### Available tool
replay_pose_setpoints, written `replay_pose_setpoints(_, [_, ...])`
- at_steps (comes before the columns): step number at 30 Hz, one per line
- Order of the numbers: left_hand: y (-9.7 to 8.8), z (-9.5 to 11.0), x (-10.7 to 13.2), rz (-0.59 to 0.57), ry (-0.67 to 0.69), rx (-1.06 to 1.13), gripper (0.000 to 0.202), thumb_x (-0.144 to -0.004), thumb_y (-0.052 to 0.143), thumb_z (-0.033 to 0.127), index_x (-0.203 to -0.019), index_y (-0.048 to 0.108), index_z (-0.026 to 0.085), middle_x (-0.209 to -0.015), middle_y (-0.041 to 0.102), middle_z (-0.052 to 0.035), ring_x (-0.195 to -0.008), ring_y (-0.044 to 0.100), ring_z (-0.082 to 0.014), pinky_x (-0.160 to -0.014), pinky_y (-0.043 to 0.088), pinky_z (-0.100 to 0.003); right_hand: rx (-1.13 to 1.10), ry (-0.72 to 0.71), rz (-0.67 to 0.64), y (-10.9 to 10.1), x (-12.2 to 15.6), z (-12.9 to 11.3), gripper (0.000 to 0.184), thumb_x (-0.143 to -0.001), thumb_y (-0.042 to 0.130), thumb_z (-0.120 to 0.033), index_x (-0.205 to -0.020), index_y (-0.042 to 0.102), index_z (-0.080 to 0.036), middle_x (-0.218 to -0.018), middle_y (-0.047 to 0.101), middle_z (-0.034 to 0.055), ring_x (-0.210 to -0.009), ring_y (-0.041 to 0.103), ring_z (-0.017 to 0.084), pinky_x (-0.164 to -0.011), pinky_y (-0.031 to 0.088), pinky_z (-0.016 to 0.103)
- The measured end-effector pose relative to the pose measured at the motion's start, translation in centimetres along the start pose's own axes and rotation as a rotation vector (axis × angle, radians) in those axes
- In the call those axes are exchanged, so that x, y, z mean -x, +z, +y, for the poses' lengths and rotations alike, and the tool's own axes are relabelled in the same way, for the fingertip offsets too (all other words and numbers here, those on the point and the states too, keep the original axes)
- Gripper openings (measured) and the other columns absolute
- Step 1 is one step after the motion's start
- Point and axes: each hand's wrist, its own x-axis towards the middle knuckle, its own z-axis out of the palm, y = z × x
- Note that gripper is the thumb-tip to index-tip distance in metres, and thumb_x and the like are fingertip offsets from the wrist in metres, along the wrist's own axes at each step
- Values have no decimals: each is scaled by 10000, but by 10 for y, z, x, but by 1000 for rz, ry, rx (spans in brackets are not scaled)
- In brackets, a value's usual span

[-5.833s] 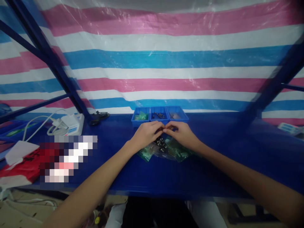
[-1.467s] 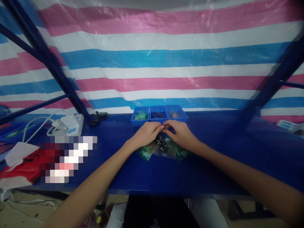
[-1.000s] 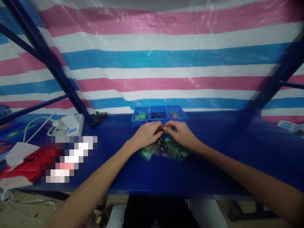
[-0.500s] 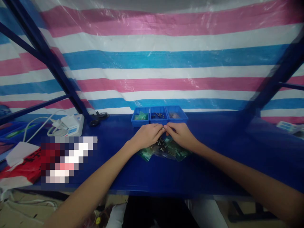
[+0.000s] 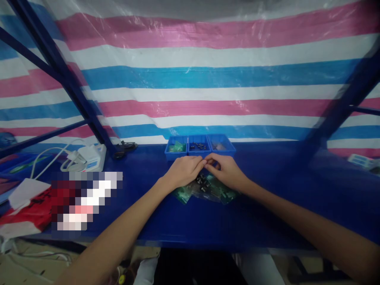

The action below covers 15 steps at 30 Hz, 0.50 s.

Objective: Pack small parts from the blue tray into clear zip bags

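Note:
My left hand [image 5: 185, 171] and my right hand [image 5: 223, 168] meet at the fingertips over the blue table [image 5: 184, 225]. Both are closed in a pinch; whatever sits between the fingers is too small and hidden to name. Just below them lies a heap of small dark metal parts [image 5: 203, 183] on clear and greenish plastic bags [image 5: 184, 194]. Behind the hands stand three blue bins side by side. Green packets lie in the left bin [image 5: 175, 155], small dark parts in the middle bin [image 5: 197, 152], and pale pieces in the right bin [image 5: 227, 149].
At the left are a white power strip [image 5: 99, 158] with plugs and cables, a red and white bag [image 5: 38, 209], and a blue tray [image 5: 18, 170]. Dark blue frame posts [image 5: 77, 99] rise at both sides. A striped plastic sheet [image 5: 208, 75] hangs behind.
The fingers of my right hand have shifted against those of my left, and the small shiny piece between them is now hidden. The camera view has tilted slightly.

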Motion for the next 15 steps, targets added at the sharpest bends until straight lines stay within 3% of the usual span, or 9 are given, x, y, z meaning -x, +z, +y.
replay_pose_setpoints(5, [-2,1,0,56,-28,44,300,-1082,320,337,-1025,568,177,-848,657,-33,-763,638,-185,-665,461,-299,29,18,-5,-1,0,-2,123,-922,577,-256,-862,658,-185,-735,691,6,-622,574,132,-602,406,266])
replay_pose_setpoints(11, [-2,0,1,110,68,104,209,-1031,385,232,-1116,566,168,-1006,674,-67,-906,646,-191,-785,506,-329,-39,68,20,-1,-1,-2,178,-930,585,-319,-842,659,-184,-701,670,-1,-600,546,126,-573,394,260])
replay_pose_setpoints(15, [-1,0,1,69,92,62,187,-1018,429,268,-1027,579,157,-951,655,-63,-861,629,-186,-753,506,-321,-60,88,45,-1,-1,0,197,-922,605,-354,-833,655,-185,-721,675,9,-616,554,129,-579,406,263])
